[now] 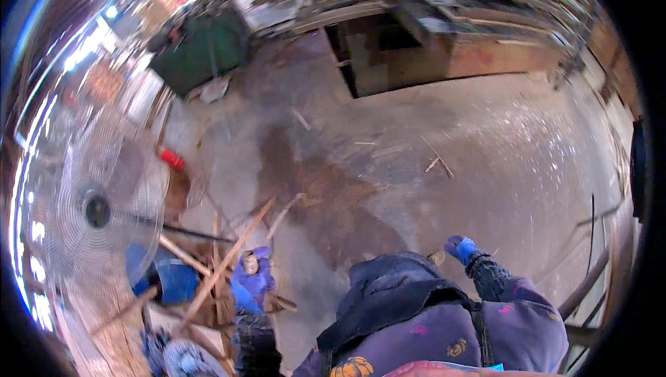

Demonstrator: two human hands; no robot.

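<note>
My left hand (257, 281), in a purple-blue glove, is at the lower left beside a heap of thin wooden strips (223, 266). Its fingers are closed round a small pale tan piece (250, 263), too blurred to name. On the other side of my body, my right hand (460, 248), in a blue glove, hangs low over the concrete floor. Blur hides how its fingers lie, and I see nothing in it. Dark sleeves cover both wrists.
A large caged fan (97, 210) stands at the left, near a blue bin (177, 280). Loose sticks (438, 158) and a dark stain (326, 203) mark the floor. Farther off are a green bin (201, 51) and a wooden bench (479, 56) with stacked boards behind.
</note>
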